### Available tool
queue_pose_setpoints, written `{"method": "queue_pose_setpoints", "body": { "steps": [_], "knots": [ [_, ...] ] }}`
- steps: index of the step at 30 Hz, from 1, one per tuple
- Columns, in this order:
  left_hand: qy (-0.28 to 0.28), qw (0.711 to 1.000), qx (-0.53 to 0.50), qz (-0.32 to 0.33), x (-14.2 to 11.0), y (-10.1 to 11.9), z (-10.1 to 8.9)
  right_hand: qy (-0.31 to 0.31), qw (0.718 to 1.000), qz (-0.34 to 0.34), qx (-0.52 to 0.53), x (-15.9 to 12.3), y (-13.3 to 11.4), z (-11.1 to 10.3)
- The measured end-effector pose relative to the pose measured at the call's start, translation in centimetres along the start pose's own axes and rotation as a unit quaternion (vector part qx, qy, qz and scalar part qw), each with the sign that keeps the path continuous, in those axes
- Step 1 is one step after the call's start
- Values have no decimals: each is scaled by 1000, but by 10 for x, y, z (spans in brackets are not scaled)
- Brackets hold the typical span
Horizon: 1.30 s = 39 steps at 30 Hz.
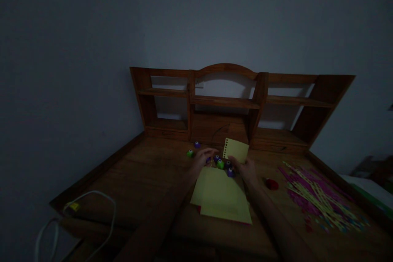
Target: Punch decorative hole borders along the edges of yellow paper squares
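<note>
My right hand [247, 169] holds up a small yellow paper [236, 150] with a row of punched holes along its left edge. My left hand [203, 158] reaches among several small green and purple craft punches [220, 163], with its fingers curled over one; what it grips is hidden. A stack of yellow paper sheets [221, 195] lies on the wooden desk [147, 180] just in front of both hands. The scene is very dim.
A wooden shelf unit [227, 102] stands at the back of the desk. A pile of pink and yellow paper strips [316, 196] lies at the right, a small red object [272, 184] beside it. A white cable [76, 208] loops at the left edge.
</note>
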State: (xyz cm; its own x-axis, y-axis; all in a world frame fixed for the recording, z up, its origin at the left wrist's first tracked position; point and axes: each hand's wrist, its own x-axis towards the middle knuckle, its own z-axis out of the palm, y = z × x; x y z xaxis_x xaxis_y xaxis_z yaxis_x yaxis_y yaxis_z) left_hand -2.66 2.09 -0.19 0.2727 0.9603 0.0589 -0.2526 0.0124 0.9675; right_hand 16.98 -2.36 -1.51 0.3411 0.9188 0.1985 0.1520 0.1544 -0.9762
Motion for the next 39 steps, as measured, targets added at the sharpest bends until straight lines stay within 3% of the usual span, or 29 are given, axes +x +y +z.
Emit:
{"method": "queue_pose_setpoints", "body": {
  "steps": [10, 13, 19, 25, 34, 39],
  "knots": [
    [11, 988, 127, 87, 1, -2, 12, -93, 995, 9, -25, 2, 3, 0],
    [12, 986, 146, 83, 2, -5, 9, -70, 998, 3, 2, 6, 4, -3],
    [-12, 982, 183, 44, 4, -14, 5, -51, 986, 21, 157, 8, 1, -8],
    [-43, 969, 239, 50, -1, -8, 6, -49, 982, 36, 181, 5, 0, -11],
    [-69, 972, 212, 73, 7, -18, 1, -32, 985, 14, 167, 6, -2, -12],
    [-27, 988, 134, 64, 9, -17, 0, -44, 982, 20, 180, 7, -2, -13]
  ]
}}
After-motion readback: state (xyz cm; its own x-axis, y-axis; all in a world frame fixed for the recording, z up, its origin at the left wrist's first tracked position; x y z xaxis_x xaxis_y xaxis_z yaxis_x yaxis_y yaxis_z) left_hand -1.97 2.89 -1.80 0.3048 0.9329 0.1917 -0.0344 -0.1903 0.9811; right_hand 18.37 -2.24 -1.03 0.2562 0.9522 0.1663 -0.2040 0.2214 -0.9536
